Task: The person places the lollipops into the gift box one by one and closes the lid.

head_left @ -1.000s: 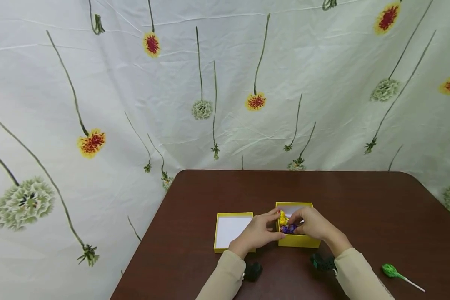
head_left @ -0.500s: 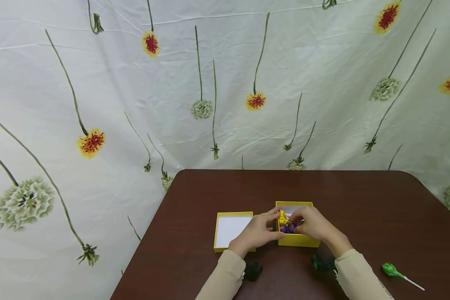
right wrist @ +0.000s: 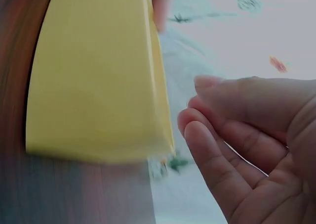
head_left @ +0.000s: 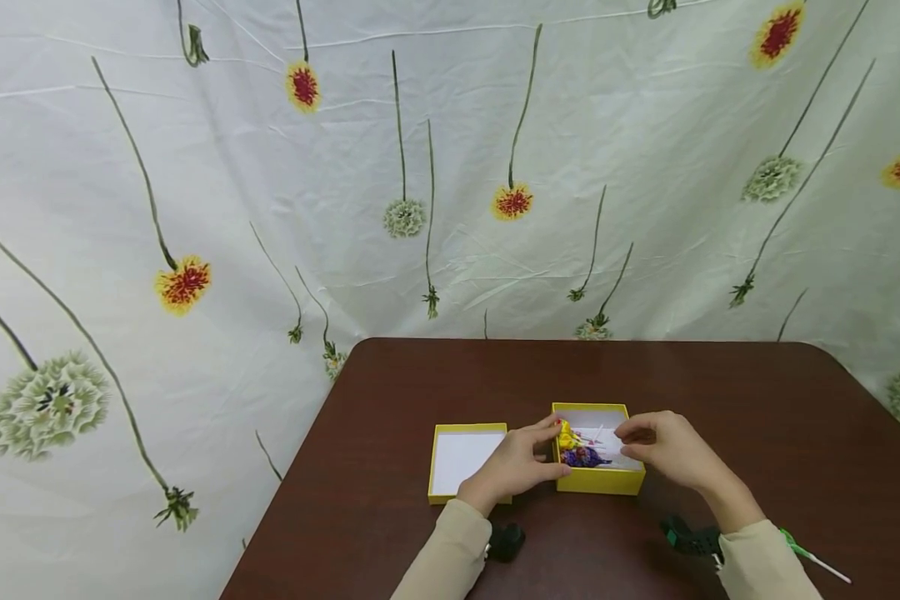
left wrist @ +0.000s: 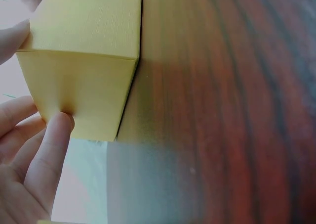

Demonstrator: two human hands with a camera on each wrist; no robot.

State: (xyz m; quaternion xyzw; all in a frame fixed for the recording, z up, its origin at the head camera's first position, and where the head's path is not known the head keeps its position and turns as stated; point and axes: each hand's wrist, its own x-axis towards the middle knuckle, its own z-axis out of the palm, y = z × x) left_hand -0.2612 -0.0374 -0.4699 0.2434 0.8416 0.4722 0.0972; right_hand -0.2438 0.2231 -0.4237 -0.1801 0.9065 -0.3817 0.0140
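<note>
The yellow box stands without its lid on the table, also seen in both wrist views. Inside at its left lie yellow-wrapped lollipops and purple-wrapped lollipops; thin white sticks point right. My left hand holds the box's left end, thumb at the near corner and fingers by the far rim; one fingertip presses the end wall in the left wrist view. Just beyond the box's right edge, my right hand hovers with loosely curved fingers. Nothing shows between its thumb and fingers.
Left of the box lies the yellow lid, white inside face up, partly behind my left hand. A green lollipop rests at the right, its head mostly hidden by my right sleeve. Behind the brown table hangs a flower-print cloth.
My right hand has come out of the box and moved right, uncovering the purple lollipops and white sticks. My left hand and the lid stay put.
</note>
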